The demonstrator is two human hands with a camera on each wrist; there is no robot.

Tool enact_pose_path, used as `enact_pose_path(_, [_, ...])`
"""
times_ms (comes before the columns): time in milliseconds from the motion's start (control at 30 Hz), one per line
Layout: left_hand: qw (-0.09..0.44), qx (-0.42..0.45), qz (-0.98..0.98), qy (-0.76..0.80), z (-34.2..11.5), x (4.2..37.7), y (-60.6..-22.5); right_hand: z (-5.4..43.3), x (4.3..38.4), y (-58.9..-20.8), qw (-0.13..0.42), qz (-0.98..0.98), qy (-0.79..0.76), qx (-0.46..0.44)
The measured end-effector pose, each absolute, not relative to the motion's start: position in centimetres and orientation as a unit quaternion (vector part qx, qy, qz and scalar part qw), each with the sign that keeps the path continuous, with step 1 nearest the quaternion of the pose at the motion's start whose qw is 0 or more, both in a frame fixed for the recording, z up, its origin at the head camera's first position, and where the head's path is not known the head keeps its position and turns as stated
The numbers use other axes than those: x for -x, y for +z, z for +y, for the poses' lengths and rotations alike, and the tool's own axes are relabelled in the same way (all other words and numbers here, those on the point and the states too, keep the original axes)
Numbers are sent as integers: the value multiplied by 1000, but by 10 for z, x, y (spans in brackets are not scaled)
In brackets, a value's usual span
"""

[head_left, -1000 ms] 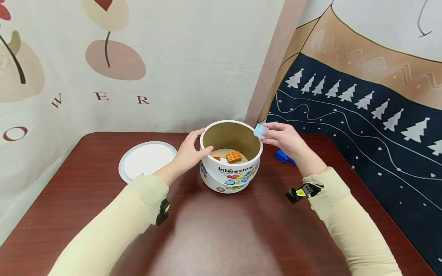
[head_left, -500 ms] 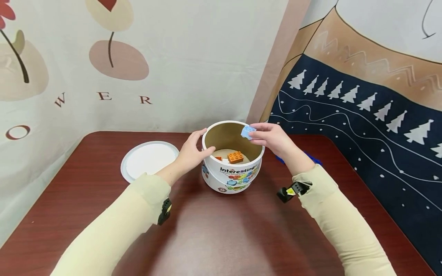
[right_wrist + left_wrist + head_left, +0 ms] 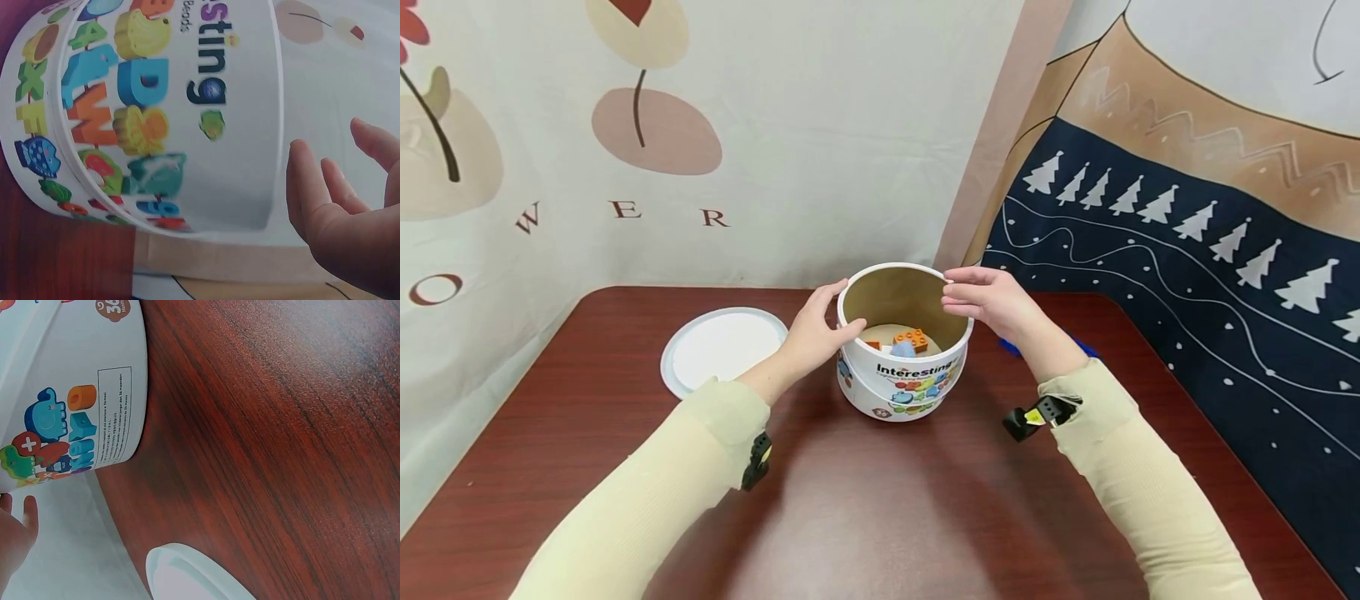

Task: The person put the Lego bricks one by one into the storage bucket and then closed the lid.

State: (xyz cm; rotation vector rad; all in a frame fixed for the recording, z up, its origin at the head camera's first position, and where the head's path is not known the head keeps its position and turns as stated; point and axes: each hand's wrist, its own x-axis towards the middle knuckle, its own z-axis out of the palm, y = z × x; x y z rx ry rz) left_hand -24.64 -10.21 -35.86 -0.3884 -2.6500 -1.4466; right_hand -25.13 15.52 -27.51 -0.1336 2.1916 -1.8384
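A white bucket with printed toy pictures stands upright on the table. My left hand rests at its left rim, thumb and fingers spread and fairly straight. In the left wrist view only part of that hand shows beside the bucket. Over the right rim is my right hand, nothing in its fingers; the right wrist view shows these fingers spread apart. Inside the bucket are an orange toy brick, a blurred light-blue brick, and a partly hidden white piece.
A round white lid lies left of the bucket on the dark red-brown table. Blue pieces lie behind my right forearm, mostly hidden. Printed cloths hang behind the table and along its right side.
My right hand moved left over the rim with the light-blue brick, then let it go. The brick is now down in the bucket. My left hand stayed at the rim.
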Motion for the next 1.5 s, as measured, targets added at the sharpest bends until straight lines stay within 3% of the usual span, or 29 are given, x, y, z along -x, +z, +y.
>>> enact_pose_path(367, [50,128,-869,-476,-104,246,-356,224,249,-280,70,761,-644,40])
enact_pose_path(800, [49,123,-869,-477,-106,247,-359,322,246,-343,18,684,-721,-110])
enact_pose_path(1133, [39,119,-868,-481,-105,246,-359,352,239,-378,47,700,-684,-202])
enact_pose_path(1500, [41,122,-867,-481,-103,247,-359,348,243,-393,71,753,-618,-214])
